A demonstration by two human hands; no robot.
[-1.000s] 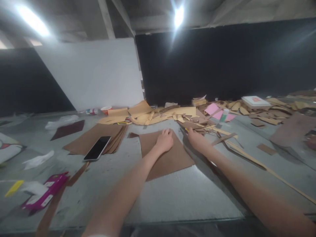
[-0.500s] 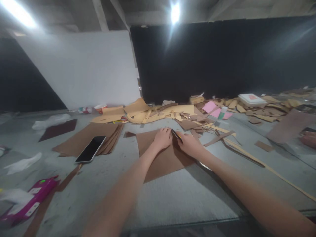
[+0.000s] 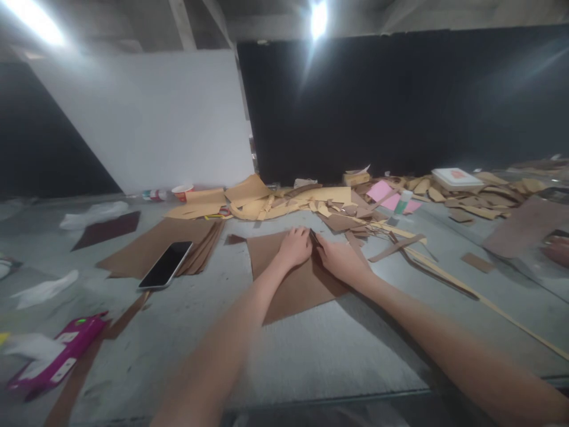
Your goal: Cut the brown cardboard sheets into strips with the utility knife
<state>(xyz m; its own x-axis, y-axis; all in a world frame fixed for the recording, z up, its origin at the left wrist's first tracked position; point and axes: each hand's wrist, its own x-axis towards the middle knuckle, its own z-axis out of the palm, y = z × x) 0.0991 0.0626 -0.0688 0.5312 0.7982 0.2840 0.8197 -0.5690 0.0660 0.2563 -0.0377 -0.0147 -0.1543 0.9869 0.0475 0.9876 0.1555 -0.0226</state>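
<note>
A brown sheet (image 3: 284, 293), like card or leather, lies flat on the grey table in front of me. My left hand (image 3: 296, 246) rests on its upper part, palm down, with the fingers lying on the sheet. Just to the right, my right hand (image 3: 342, 259) is closed round a slim dark utility knife (image 3: 313, 237). Only a short part of the knife shows beside the fingers, and its tip is hard to make out. Both hands are close together near the sheet's far edge.
Left of the sheet, a phone (image 3: 166, 265) lies on a stack of brown sheets (image 3: 133, 246). A magenta device (image 3: 66, 350) is at the lower left. Tan and brown offcuts (image 3: 288, 204), a glue-like bottle (image 3: 403, 202) and a white box (image 3: 457, 178) line the back.
My right hand has turned slightly, and less of the knife shows than before. My left hand stays on the sheet. The whole view has shifted a little.
</note>
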